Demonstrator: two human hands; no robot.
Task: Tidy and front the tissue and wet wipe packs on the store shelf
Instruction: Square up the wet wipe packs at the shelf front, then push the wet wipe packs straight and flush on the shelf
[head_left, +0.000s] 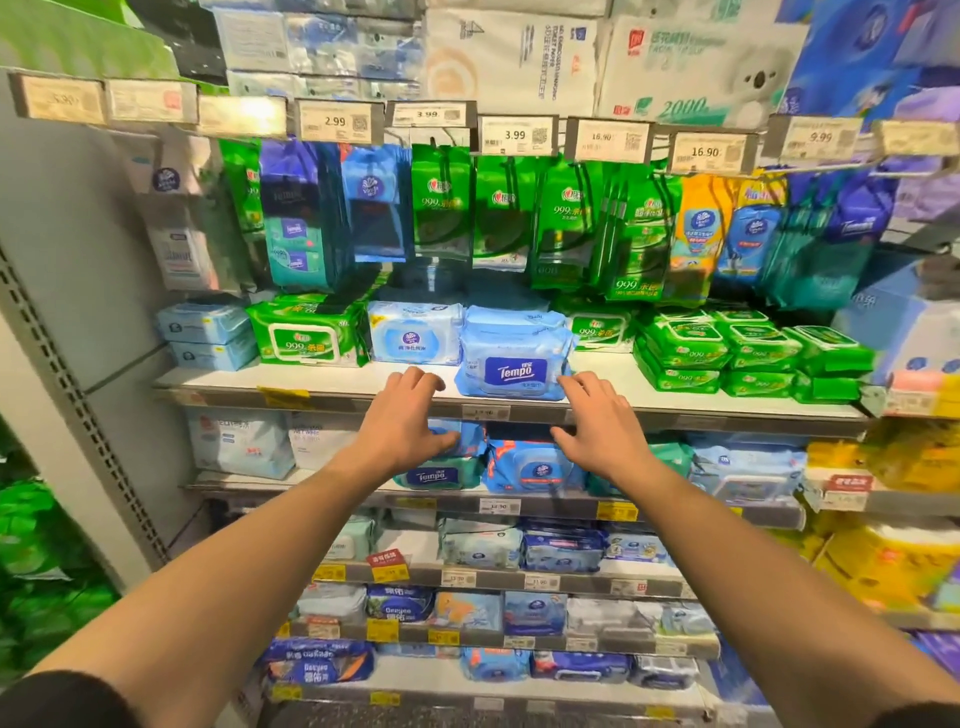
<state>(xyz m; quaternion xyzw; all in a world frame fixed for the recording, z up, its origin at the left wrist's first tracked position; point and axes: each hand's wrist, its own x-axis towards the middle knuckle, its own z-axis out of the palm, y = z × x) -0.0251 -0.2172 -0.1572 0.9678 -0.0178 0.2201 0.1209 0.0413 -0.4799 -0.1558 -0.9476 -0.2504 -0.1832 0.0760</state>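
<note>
A blue Tempo wet wipe pack (514, 371) stands at the front edge of the white shelf (322, 382), with another blue pack stacked on it. My left hand (405, 415) hovers just left of the pack, fingers spread and holding nothing. My right hand (597, 421) is at the pack's right lower corner, fingers relaxed, its fingertips close to or touching the wrapper. Behind to the left sit a pale blue wipe pack (415, 332) and a green 999 pack (306, 335). Stacks of green packs (727, 353) fill the right of the shelf.
Hanging green and blue tissue packs (519, 218) dangle from hooks above under price tags (514, 135). Lower shelves hold more blue wipe packs (530, 462). A grey shelf upright (62, 332) stands at left. Yellow packs (893, 561) sit at right.
</note>
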